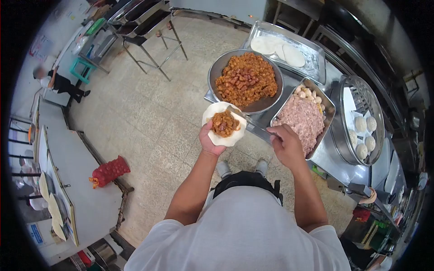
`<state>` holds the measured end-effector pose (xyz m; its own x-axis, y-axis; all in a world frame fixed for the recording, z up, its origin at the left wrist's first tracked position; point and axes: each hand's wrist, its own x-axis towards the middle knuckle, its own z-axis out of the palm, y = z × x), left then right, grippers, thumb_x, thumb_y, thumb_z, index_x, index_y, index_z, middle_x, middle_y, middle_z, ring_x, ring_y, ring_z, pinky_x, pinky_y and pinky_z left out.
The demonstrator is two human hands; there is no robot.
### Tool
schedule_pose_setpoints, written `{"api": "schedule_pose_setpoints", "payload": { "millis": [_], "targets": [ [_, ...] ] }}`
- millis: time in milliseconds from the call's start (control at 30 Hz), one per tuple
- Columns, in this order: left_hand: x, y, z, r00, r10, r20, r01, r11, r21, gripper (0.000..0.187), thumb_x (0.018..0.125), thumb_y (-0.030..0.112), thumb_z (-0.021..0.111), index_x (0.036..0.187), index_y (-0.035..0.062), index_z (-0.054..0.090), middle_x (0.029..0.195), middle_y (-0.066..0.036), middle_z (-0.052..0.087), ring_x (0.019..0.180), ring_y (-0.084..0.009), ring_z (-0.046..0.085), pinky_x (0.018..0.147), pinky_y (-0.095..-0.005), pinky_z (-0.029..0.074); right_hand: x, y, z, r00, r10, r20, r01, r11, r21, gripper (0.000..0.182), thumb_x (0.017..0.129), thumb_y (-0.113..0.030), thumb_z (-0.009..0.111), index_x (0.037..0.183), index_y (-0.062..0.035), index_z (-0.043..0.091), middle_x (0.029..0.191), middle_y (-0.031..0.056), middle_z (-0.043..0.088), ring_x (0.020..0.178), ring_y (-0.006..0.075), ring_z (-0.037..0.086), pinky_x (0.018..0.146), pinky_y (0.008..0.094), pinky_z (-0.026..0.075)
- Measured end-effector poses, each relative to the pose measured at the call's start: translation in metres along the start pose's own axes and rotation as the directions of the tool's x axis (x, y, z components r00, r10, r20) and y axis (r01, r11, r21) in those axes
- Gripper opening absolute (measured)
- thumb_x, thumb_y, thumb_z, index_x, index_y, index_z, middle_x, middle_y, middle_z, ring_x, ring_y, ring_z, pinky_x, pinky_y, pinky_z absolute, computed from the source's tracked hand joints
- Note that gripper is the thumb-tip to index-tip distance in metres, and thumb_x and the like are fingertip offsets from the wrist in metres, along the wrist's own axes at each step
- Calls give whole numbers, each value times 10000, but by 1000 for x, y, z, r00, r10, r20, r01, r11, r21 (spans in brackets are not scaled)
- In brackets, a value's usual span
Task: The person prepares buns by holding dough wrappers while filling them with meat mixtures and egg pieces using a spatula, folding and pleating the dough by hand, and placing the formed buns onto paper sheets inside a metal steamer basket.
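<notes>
A round, pale dough wrapper (218, 109) lies flat on my left hand (210, 141), its thumb over the edge. Chunky orange-brown filling (224, 125) is heaped in the wrapper's middle. My right hand (288, 147) grips a thin metal spatula (255, 125) whose blade reaches over the wrapper's right edge. Just beyond the wrapper stands a metal bowl (212, 81) of the same kind of filling (246, 74), with redder chunks on top. Under and beside my right hand is a metal tray (332, 115) of pink minced meat (300, 118), with pale round pieces (308, 95) at its far end.
Flat dough rounds (294, 55) lie on a floured tray (316, 72) behind the bowl. At right, a steamer (382, 140) holds several buns (370, 123). A red net sack (110, 171) sits at left; a person (58, 83) is in the far left background.
</notes>
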<state>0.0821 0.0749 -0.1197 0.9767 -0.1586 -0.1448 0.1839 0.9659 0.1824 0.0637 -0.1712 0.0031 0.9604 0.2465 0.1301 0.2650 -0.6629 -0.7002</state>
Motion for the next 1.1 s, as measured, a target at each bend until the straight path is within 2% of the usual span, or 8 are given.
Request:
{"api": "schedule_pose_setpoints", "payload": {
  "millis": [233,367,567,633,700,900,1033,1100],
  "targets": [
    [3,-2,8,998,-51,21,50,998,37,644,893,322,635,1442,47,440,1443,-189,500,1324,-405,478,1125,-595,356,-9,2,-12,1000,-19,4,19,996,-89,229,816,-32,643,1023,-108,703,910,115,618,816,335,649,707,423,527],
    [-1,-11,13,999,-30,-16,29,999,-19,609,893,297,627,1414,29,462,1391,-205,536,1280,-408,518,1088,-605,399,-12,6,-7,987,-163,0,162,980,-113,235,806,-44,662,1023,-120,706,901,102,618,801,325,651,677,418,529],
    [-10,-29,23,999,-32,1,32,999,-11,642,891,307,630,1437,34,432,1405,-214,519,1297,-419,501,1086,-625,392,-17,3,-48,995,-102,16,103,979,-177,203,818,-46,665,1006,-113,700,887,101,615,762,328,646,667,409,527],
    [-15,-38,26,999,-24,26,25,999,-30,644,892,308,628,1442,38,429,1412,-212,514,1301,-422,496,1087,-626,390,-18,16,-54,991,-137,-1,137,990,-34,165,837,-62,657,996,-90,692,864,128,632,766,358,641,681,427,517],
    [-21,-54,32,999,-6,48,9,999,-52,646,894,310,626,1447,42,425,1419,-210,508,1304,-424,492,1088,-628,387,-17,39,-53,973,-161,165,141,982,127,118,862,-91,639,968,-61,679,848,163,655,790,383,639,705,453,506],
    [-40,-107,43,998,55,3,-55,998,32,673,883,341,633,1458,54,430,1449,-205,490,1328,-427,469,1122,-614,349,-32,71,-103,952,-108,285,119,993,-19,80,870,-80,599,910,-29,647,856,198,657,837,411,636,733,488,489],
    [-58,-126,39,986,157,-57,-156,988,12,693,853,340,637,1448,51,434,1432,-201,504,1310,-422,490,1107,-612,370,-38,120,-150,973,-158,167,167,985,-41,118,840,6,605,956,-14,619,912,206,641,865,417,627,736,469,487],
    [-68,-130,29,983,172,-67,-170,985,30,698,848,346,639,1446,46,437,1427,-203,508,1307,-420,493,1104,-612,373,-41,141,-165,988,-133,75,147,966,-213,147,847,-10,559,983,-25,611,899,210,642,836,434,624,716,492,492]
  ]
}}
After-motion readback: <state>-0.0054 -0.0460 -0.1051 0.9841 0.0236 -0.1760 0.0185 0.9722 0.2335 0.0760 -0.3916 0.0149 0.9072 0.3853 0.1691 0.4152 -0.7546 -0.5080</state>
